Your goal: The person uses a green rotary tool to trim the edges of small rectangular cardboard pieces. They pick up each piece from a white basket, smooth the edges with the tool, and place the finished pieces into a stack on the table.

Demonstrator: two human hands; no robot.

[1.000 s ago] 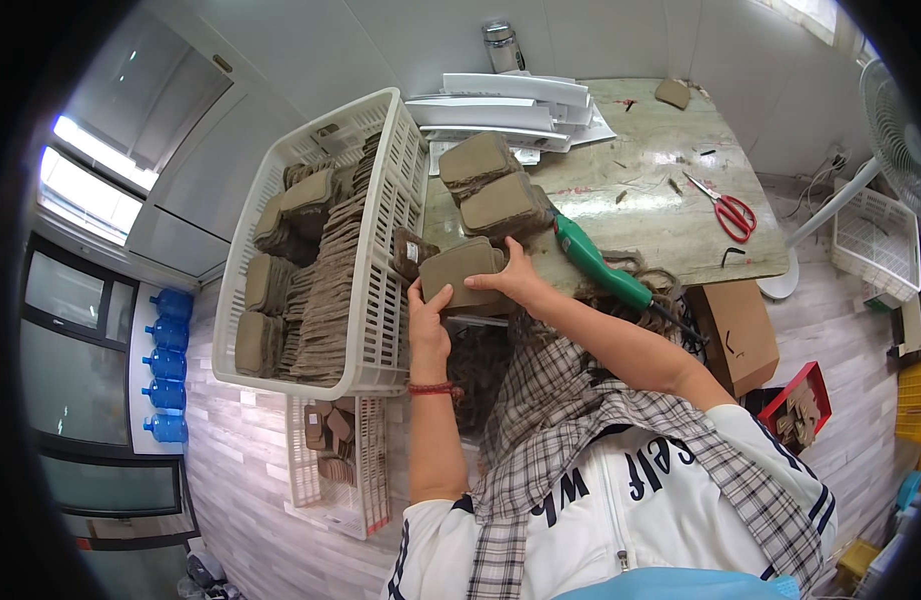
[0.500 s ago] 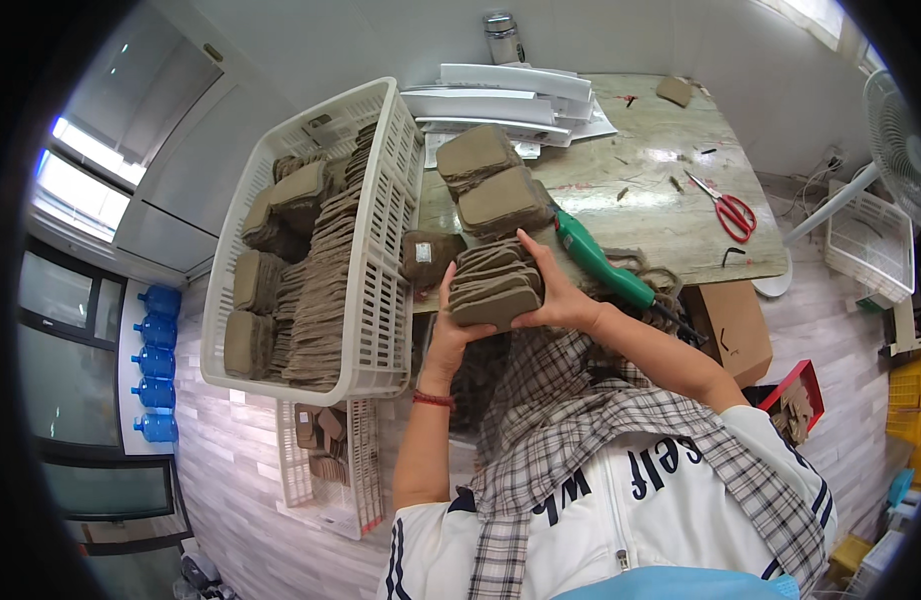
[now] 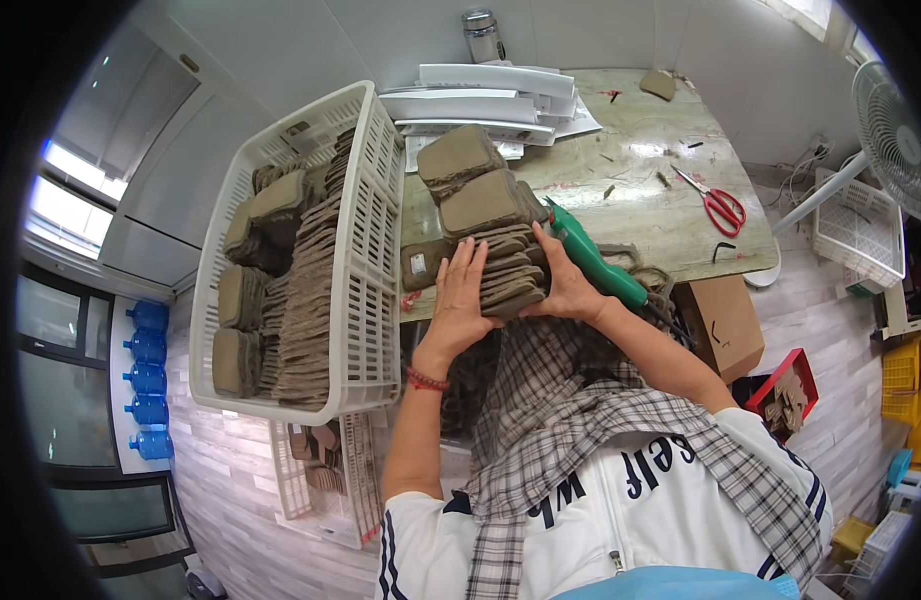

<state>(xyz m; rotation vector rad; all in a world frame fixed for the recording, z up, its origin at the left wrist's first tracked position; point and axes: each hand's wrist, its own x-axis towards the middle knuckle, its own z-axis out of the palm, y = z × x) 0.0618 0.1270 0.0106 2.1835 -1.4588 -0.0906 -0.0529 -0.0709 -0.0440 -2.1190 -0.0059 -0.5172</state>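
Observation:
A stack of brown, rounded-square fabric pads (image 3: 511, 268) is pressed between my two hands at the table's near edge. My left hand (image 3: 463, 300) lies along its left side, fingers extended over the layers and thumb at the near end. On the right side, my right hand (image 3: 571, 284) grips it with the thumb at the near lower corner. Just beyond stand two more piles of the same pads (image 3: 479, 203). Left of the held stack lies a pad bundle with a white label (image 3: 421, 264). A green-handled power tool (image 3: 593, 255) rests close to my right hand.
A white plastic basket (image 3: 373, 260) full of pads stands at the left. Papers (image 3: 481, 105), red-handled scissors (image 3: 723, 208) and a hex key (image 3: 723, 250) lie on the table (image 3: 641, 150). A cardboard box (image 3: 723, 325) and red box (image 3: 793, 395) sit right, below the fan (image 3: 893, 130).
My left hand's fingers have shifted up and over the stack's left side, where they were held at its edge. The stack stays between both hands. The whole view has shifted slightly.

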